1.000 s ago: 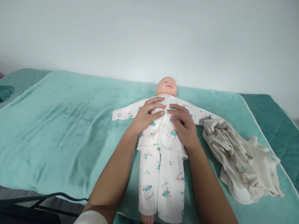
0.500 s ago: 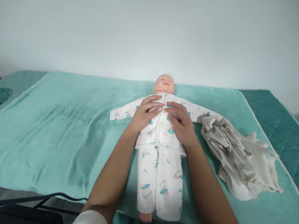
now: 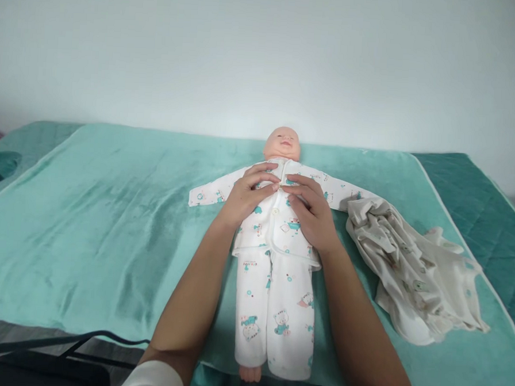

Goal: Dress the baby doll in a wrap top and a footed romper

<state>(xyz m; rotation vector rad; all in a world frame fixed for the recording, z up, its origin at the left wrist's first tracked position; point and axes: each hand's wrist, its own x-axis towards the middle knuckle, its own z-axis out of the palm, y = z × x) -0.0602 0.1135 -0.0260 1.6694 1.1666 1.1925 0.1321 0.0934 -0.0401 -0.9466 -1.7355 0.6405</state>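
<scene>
A baby doll [image 3: 282, 143] lies on its back, head toward the wall, in a white printed shirt [image 3: 264, 236] and matching trousers [image 3: 251, 308]. At the chest, my left hand [image 3: 251, 194] has thumb and index fingertip pinched on the shirt's front edge, the other fingers lying over the cloth. My right hand [image 3: 312, 210] meets it from the other side, its fingertips closed on the opposite edge by a fastening my fingers partly cover. Just below my fingertips, a button [image 3: 275, 212] shows on the shirt front. One bare foot [image 3: 250, 374] sticks out of a trouser leg.
A crumpled cream garment [image 3: 417, 276] lies to the right, over the end of the doll's sleeve. Under everything spreads a green blanket [image 3: 87, 224] on a darker quilted cover [image 3: 489, 228]. A pale wall [image 3: 264, 61] stands behind. A black object with a strap [image 3: 59, 344] is at lower left.
Both hands stay at the shirt front, with only tiny finger shifts. The view has moved very slightly; the doll and the crumpled garment lie as before.
</scene>
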